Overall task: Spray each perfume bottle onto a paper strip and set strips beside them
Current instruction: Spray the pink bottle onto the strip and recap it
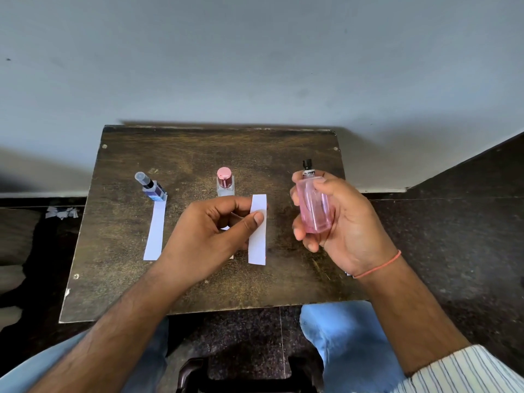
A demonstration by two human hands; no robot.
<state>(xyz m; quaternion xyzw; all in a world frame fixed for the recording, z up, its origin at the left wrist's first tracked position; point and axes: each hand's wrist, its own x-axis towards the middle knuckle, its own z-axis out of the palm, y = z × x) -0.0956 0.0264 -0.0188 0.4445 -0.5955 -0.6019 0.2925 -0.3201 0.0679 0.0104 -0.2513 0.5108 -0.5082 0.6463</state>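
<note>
- Head view: the pink bottle (314, 207), right of the red-capped bottle (225, 182), sits clasped in the right hand (340, 219), nozzle clear for spraying.
- The left hand (209, 234) pinches a paper strip (258, 231) beside it, likely as the target.
- Left of the red-capped bottle, another strip (155, 231) lies by the blue bottle (153, 187), seemingly done.

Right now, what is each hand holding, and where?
Left hand: white paper strip, pinched mid-length. Right hand: pink glass perfume bottle, wrapped around its body.
</note>
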